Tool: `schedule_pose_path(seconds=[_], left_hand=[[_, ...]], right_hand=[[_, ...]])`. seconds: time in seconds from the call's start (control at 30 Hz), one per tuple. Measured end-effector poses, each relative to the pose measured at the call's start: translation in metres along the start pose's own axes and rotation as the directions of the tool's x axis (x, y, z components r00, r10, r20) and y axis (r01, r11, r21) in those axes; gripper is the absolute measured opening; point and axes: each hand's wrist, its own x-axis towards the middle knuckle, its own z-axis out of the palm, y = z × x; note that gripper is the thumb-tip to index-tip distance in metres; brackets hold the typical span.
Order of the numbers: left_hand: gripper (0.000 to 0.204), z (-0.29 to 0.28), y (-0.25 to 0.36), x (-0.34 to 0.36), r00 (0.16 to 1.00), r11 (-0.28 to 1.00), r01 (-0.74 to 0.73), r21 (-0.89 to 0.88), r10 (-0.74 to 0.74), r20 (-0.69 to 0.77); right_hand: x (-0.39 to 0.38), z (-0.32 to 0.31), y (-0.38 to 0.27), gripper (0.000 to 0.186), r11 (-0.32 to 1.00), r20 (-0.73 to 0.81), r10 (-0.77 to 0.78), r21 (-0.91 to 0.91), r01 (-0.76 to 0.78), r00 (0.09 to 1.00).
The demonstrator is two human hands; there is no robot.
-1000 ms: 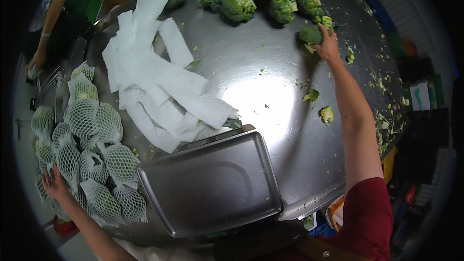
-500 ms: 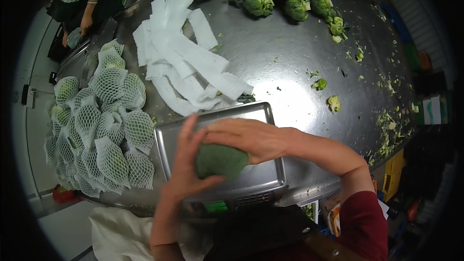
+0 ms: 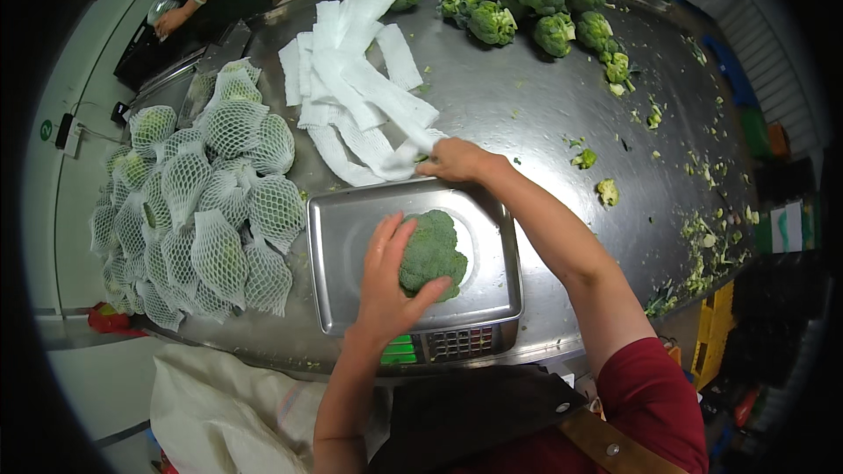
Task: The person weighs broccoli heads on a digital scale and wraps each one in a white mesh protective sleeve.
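Observation:
A green broccoli head [image 3: 435, 250] sits on the steel tray [image 3: 334, 246] of a weighing scale in front of me. My left hand [image 3: 386, 285] is curved around its left side, fingers and thumb against the crown. Beyond the tray's far edge, my right hand [image 3: 458, 161] is closed on the near end of a white foam net sleeve [image 3: 406, 158]. That sleeve lies at the edge of a loose pile of flat foam net sleeves [image 3: 351, 70]. Below the tray, the scale's green display [image 3: 399, 349] and keypad [image 3: 461, 343] show.
Broccoli heads in white nets [image 3: 219, 254] are heaped on the left. Several bare broccoli heads [image 3: 553, 33] stand at the back. Trimmings [image 3: 702, 246] litter the right side of the steel table [image 3: 544, 184]. At the upper left, another person's hand [image 3: 171, 22] holds a netted piece.
My right hand has left the broccoli and reached up to the sleeves, taking hold of one. The broccoli, held in both hands before, now rests on the tray with my left hand at it.

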Motion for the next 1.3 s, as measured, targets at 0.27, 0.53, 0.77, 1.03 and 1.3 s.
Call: schedule_pose_path(seconds=[0.27,0.53,0.77,1.03,1.3], left_hand=[[0.052,-0.029,0.008,0.008,0.894,0.390,0.054,-0.919,-0.428,-0.129],[0.024,-0.005,0.041,-0.018,0.857,0.596,0.393,-0.700,-0.514,0.044],[0.026,0.047,0.065,-0.043,0.831,0.394,0.554,-0.733,-0.316,0.458],[0.035,0.110,0.075,-0.060,0.946,0.282,0.190,-0.941,-0.309,0.098],[0.016,0.069,0.055,-0.065,0.881,0.010,0.057,-0.998,-0.471,0.046]], right_hand=[[-0.172,0.004,-0.033,0.028,0.575,-0.521,-0.404,0.494,0.652,0.752],[-0.248,0.049,-0.026,0.039,0.661,-0.635,-0.271,0.423,0.619,0.723],[-0.240,0.052,-0.037,0.029,0.774,-0.780,-0.107,0.325,0.544,0.617],[-0.248,0.113,-0.039,0.017,0.583,-0.677,0.231,0.671,0.458,0.699],[-0.230,0.138,-0.006,0.042,-0.733,0.021,0.089,0.679,0.051,0.996]])
